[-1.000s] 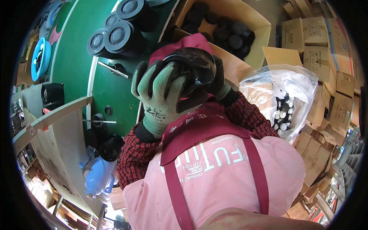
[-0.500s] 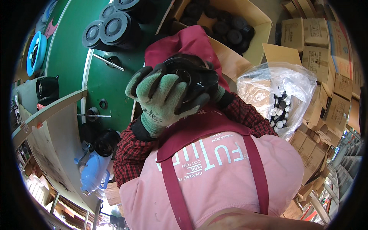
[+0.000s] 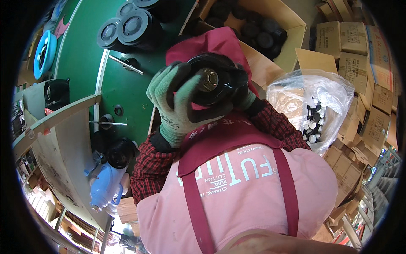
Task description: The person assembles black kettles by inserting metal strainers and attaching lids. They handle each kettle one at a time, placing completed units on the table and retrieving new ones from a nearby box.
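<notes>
Over my lap I hold a glossy black, round jug body (image 3: 226, 82), its spout-like projection pointing right. A shiny, brassy glass-like neck shows in its open middle. My left hand (image 3: 172, 99), in a green knitted glove with dark fingertips, wraps the left side, thumb and fingers around the neck area and rim. My right hand (image 3: 243, 99), gloved alike, supports the right side from behind; most of its fingers are hidden by the jug body. A dark red apron (image 3: 228, 40) lies beneath.
Black cylinders (image 3: 137, 28) stand on the green bench (image 3: 131, 95), near a metal rod (image 3: 126, 64) and small rings. A blue jug (image 3: 108, 186) sits lower left. Right are a carton of black parts (image 3: 292, 25), a plastic bag of caps (image 3: 334, 91) and stacked boxes (image 3: 355, 70).
My left hand has opened back from over the jug body's top, so the brassy neck now shows. The view has shifted slightly.
</notes>
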Tool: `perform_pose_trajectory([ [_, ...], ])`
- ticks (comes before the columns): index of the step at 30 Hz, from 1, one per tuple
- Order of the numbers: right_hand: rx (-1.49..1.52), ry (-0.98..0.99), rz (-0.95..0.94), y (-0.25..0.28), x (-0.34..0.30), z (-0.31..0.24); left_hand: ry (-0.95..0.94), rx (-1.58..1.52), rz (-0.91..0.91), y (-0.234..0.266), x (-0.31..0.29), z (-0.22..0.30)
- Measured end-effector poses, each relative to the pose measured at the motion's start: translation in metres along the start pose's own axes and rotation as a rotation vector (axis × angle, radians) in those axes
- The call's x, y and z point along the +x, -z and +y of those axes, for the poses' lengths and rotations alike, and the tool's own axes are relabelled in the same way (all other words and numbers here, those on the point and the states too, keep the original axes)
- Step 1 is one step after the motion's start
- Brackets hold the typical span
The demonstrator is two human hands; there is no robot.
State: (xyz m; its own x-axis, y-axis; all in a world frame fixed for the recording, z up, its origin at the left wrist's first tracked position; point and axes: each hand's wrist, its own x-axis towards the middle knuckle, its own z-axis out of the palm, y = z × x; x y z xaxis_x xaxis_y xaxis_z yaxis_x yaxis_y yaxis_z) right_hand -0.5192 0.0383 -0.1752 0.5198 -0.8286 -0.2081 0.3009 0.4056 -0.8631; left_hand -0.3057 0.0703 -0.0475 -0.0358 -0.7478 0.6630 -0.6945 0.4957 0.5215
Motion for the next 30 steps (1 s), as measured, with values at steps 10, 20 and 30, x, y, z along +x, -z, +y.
perform_pose_trajectory([
  [10, 0.247, 0.084, -0.200, -0.011, 0.017, -0.038, -0.017, 0.242, -0.121, -0.012, 0.006, 0.001],
  [20, 0.416, -0.088, 0.142, 0.048, 0.024, -0.052, -0.140, 0.191, -0.198, -0.022, -0.042, -0.014],
  [30, 0.408, -0.134, 0.114, 0.048, 0.042, -0.039, -0.060, 0.244, -0.101, -0.010, -0.037, -0.019],
])
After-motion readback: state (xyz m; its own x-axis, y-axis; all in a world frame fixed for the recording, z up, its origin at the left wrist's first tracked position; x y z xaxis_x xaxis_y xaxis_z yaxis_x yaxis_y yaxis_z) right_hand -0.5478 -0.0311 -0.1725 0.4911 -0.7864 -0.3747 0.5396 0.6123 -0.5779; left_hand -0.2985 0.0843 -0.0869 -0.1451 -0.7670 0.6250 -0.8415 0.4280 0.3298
